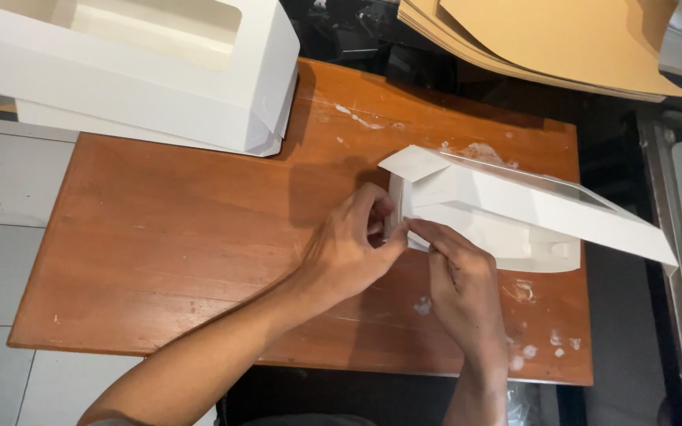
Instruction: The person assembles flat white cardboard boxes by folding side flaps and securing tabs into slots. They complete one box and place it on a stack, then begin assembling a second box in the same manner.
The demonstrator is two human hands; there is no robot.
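your left hand (349, 244) and right hand (455, 272) both pinch the near end flap of the white box (515, 209) lying half-folded on the bench (183, 237); keep the crease square, pressing evenly.

Wooden table (183, 237), reddish brown, scuffed with white paint marks near its right and far edges. Left hand (349, 248) and right hand (459, 276) meet at the near left end of a half-folded white cardboard box (515, 209), both pinching its corner flap; fingers curled tight on the card. Box lies right of the table's middle, its lid panel tilted up and running past the right edge. Finished white window box (144, 71) sits at the far left corner, overhanging the edge. Stack of brown card sheets (546, 43) lies beyond the far right corner.
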